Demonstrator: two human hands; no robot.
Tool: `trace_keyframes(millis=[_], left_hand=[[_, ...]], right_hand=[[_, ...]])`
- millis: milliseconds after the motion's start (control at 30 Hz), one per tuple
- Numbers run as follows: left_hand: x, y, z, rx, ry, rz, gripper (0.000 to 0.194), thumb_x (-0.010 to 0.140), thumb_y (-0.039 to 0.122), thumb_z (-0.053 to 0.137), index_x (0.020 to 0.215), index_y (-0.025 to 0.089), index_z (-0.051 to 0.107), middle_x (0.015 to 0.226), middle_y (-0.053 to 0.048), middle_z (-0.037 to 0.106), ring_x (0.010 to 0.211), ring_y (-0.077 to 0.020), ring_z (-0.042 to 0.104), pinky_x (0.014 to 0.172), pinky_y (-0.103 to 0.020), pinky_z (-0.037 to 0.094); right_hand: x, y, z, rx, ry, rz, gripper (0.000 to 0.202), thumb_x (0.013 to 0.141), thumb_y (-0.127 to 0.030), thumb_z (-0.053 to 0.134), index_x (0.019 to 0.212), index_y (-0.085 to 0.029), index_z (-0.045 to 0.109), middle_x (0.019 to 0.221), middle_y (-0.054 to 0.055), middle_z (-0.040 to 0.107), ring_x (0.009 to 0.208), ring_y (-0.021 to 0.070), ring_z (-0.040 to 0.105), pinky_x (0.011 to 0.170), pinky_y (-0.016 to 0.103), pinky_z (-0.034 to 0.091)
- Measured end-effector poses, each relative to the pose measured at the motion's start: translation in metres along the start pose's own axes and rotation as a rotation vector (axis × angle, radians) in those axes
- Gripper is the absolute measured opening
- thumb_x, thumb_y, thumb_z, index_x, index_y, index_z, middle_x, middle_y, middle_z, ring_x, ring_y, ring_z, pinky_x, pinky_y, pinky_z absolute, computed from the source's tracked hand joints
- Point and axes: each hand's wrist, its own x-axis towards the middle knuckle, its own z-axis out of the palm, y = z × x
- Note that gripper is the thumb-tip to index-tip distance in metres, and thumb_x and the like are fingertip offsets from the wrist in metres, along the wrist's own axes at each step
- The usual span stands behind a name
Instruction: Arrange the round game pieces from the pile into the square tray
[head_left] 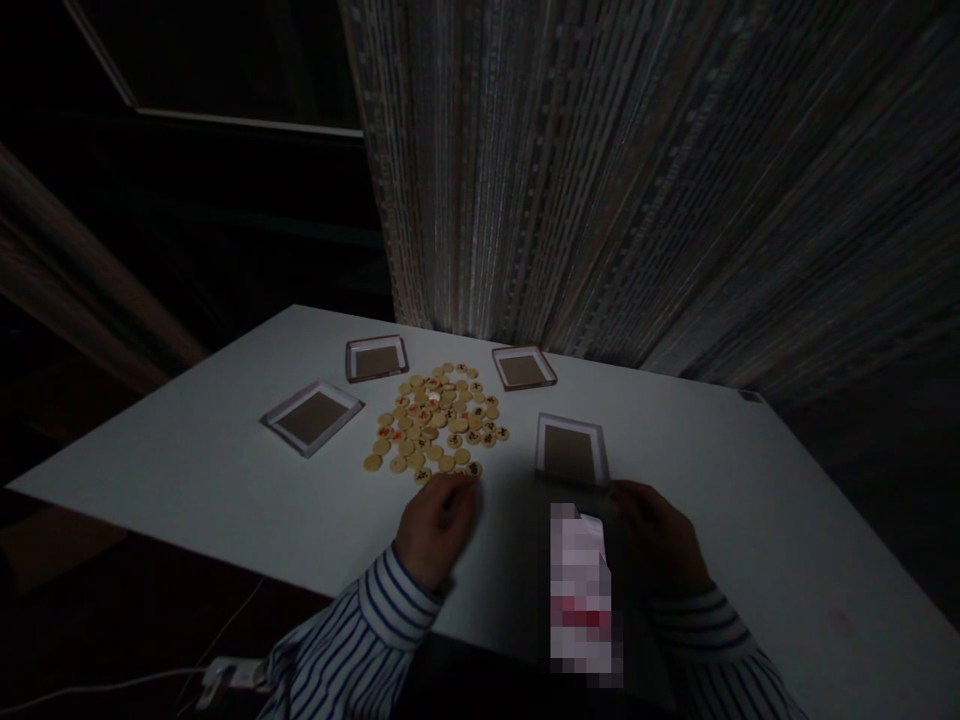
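Note:
Many round wooden pieces [437, 422], some with red or black characters, lie in a loose pile on the white table [225, 420]. My left hand [439, 525] is at the near edge of the pile, fingers curled together over the closest pieces; whether it grips one is hidden. My right hand [660, 530] is by the near right corner of a shallow clear-walled tray [568, 452], fingers curled inward, with nothing I can make out between them. Between my hands, nearer me, is a pixelated pale and red object [581, 590].
Three more shallow trays stand around the pile: one at the left [313, 418], one at the back left [376, 358] and one at the back right [524, 368]. A string curtain [510, 180] hangs behind the table. A white plug with a cable [234, 672] is at the lower left.

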Motion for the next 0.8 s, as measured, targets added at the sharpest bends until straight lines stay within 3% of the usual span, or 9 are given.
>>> trace_keyframes(millis=[200, 300, 500, 800], left_hand=[[0.004, -0.014, -0.019, 0.057, 0.086, 0.017, 0.014, 0.081, 0.024, 0.048, 0.085, 0.018, 0.060, 0.080, -0.005, 0.064, 0.074, -0.0152, 0.060, 0.067, -0.029, 0.050], [0.005, -0.024, -0.026, 0.080, 0.126, 0.021, 0.013, 0.080, 0.025, 0.049, 0.085, 0.017, 0.059, 0.082, -0.005, 0.064, 0.076, -0.0155, 0.060, 0.070, -0.030, 0.050], [0.005, -0.040, -0.034, 0.149, 0.176, 0.010, 0.015, 0.080, 0.026, 0.050, 0.087, 0.017, 0.059, 0.087, -0.006, 0.066, 0.086, -0.0186, 0.060, 0.078, -0.036, 0.050], [0.006, -0.047, -0.034, 0.215, 0.187, 0.063, 0.015, 0.080, 0.025, 0.049, 0.087, 0.018, 0.059, 0.089, -0.006, 0.066, 0.086, -0.0181, 0.060, 0.079, -0.037, 0.050]], right_hand=[[0.004, -0.019, 0.007, -0.057, -0.005, -0.197, 0.029, 0.079, -0.040, 0.045, 0.087, -0.018, 0.062, 0.072, 0.006, 0.067, 0.057, 0.0152, 0.060, 0.049, 0.026, 0.048], [0.010, -0.032, 0.013, -0.087, -0.067, -0.299, 0.026, 0.081, -0.036, 0.045, 0.089, -0.018, 0.062, 0.067, 0.004, 0.065, 0.053, 0.0132, 0.057, 0.048, 0.024, 0.047], [0.020, -0.057, 0.027, -0.127, -0.233, -0.446, 0.025, 0.083, -0.027, 0.041, 0.095, -0.019, 0.061, 0.080, 0.005, 0.066, 0.062, 0.0120, 0.060, 0.054, 0.024, 0.049], [0.032, -0.084, 0.049, -0.242, -0.413, -0.584, 0.026, 0.083, -0.025, 0.042, 0.100, -0.016, 0.060, 0.088, 0.009, 0.063, 0.070, 0.0150, 0.060, 0.064, 0.029, 0.049]])
